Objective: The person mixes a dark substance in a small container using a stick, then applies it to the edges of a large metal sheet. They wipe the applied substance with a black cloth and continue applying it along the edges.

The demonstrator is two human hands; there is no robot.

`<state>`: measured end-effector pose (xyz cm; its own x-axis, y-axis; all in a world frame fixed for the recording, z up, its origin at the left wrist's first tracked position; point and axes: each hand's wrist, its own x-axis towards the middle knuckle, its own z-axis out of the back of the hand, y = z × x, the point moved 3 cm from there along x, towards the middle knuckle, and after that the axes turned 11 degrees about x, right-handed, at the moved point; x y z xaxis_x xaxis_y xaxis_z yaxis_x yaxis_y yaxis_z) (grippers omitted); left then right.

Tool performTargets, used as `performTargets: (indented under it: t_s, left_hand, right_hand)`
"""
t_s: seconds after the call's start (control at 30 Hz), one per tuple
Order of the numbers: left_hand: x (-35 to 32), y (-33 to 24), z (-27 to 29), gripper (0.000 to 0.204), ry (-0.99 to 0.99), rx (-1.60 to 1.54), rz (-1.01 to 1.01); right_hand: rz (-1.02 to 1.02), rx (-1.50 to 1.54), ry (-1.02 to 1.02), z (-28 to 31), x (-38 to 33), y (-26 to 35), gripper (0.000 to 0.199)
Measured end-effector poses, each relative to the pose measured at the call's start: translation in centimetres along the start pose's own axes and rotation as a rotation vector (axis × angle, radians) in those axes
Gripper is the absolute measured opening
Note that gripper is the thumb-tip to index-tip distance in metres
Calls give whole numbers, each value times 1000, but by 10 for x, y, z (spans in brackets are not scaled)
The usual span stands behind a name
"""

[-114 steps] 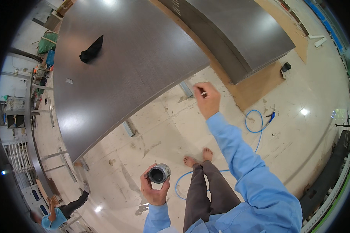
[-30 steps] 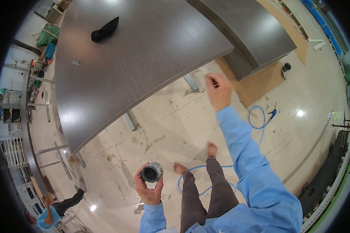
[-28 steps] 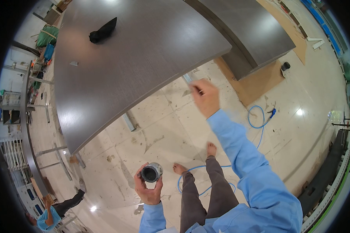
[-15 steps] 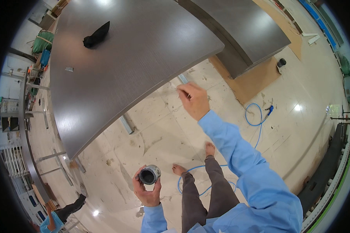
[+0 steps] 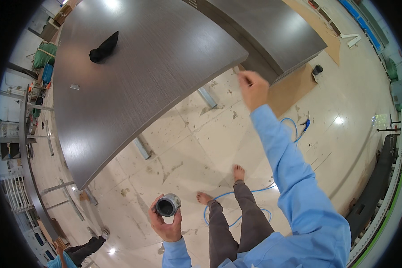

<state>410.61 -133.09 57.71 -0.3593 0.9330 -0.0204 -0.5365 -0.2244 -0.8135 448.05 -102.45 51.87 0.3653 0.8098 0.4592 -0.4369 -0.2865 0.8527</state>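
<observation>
My left hand (image 5: pixel 166 227) is wrapped round a small grey-stained pot (image 5: pixel 167 205), its dark mouth tilted toward me. My right hand (image 5: pixel 254 90) is stretched out by the right corner of a large grey-brown wood-grain tabletop (image 5: pixel 134 89), its fingers pinched together. Blur hides whether anything is between those fingertips. On the tabletop lie a crumpled black cloth or bag (image 5: pixel 104 48) and a small silvery piece (image 5: pixel 74 86), both away from my hands.
Behind my right hand stands a second dark panelled unit (image 5: pixel 277 27) on cardboard (image 5: pixel 295 91), with a black cup (image 5: pixel 317 69) beside it. A blue hose (image 5: pixel 245 192) with a blue air gun (image 5: pixel 305 126) trails near my feet. Another person (image 5: pixel 78 252) is at lower left.
My right hand has moved right and a little up, toward the tabletop's right corner, still pinched. My left hand keeps the pot in nearly the same place. The person at lower left has shifted.
</observation>
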Motion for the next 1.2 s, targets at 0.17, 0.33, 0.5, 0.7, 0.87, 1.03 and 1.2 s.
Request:
performTargets:
  t_s: [0.17,0.33,0.5,0.7,0.87,1.03,1.2]
  left_hand:
    - [-1,-1,-1,66,8,3,3]
    - [-1,-2,-1,66,24,-19,-9]
    - [-5,2,0,66,2,-13,30]
    - [-8,9,8,66,-26,7,46]
    - [-10,21,23,65,-37,13,79]
    - [-10,33,29,65,-28,19,68]
    - [-7,42,42,65,-42,3,103]
  right_hand:
    - [-173,27,-199,24,18,-21,8]
    - [-52,55,1,-7,-17,-23,6]
    - [-135,144,50,-50,-53,44,5]
    - [-129,311,271,-103,-112,94,7]
    - [-193,208,24,-94,-110,78,8]
    - [-51,242,316,-113,-115,91,10]
    - [-125,188,35,-105,-113,83,10]
